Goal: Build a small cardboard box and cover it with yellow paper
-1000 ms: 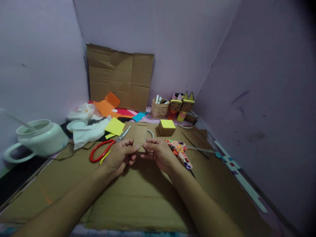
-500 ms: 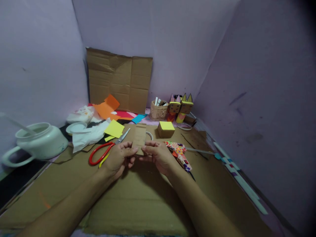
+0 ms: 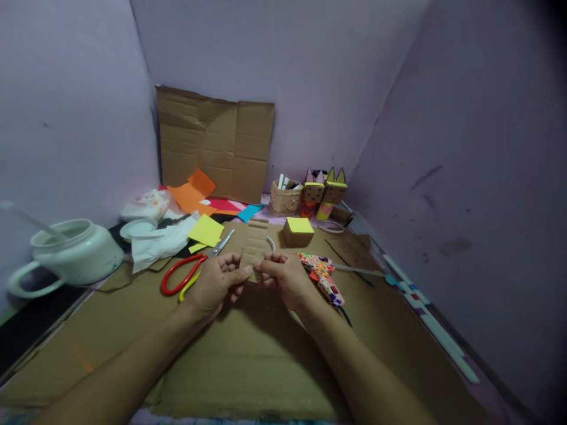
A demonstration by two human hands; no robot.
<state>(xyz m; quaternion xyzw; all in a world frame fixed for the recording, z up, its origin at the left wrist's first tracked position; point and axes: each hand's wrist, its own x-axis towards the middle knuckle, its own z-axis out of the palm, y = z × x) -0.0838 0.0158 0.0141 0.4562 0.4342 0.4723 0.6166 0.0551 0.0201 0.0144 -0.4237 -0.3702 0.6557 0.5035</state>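
A small strip of brown cardboard stands up between my hands, creased across its width. My left hand pinches its lower left edge between thumb and fingers. On the other side, my right hand grips the lower right edge, the two thumbs close together. Red-handled scissors lie left of my left hand, with a yellow handle beside them. Right of my right hand is a glue gun covered in a floral pattern. Behind the hands sits a cardboard box with a yellow top.
A cardboard sheet covers the table. At left are a pale green pot, white tissue and yellow paper. A pen basket and cat-eared figures stand at the back, near a leaning cardboard panel.
The cardboard strip has shifted slightly right and tilted, and its creases show more plainly. Both hands keep hold of it.
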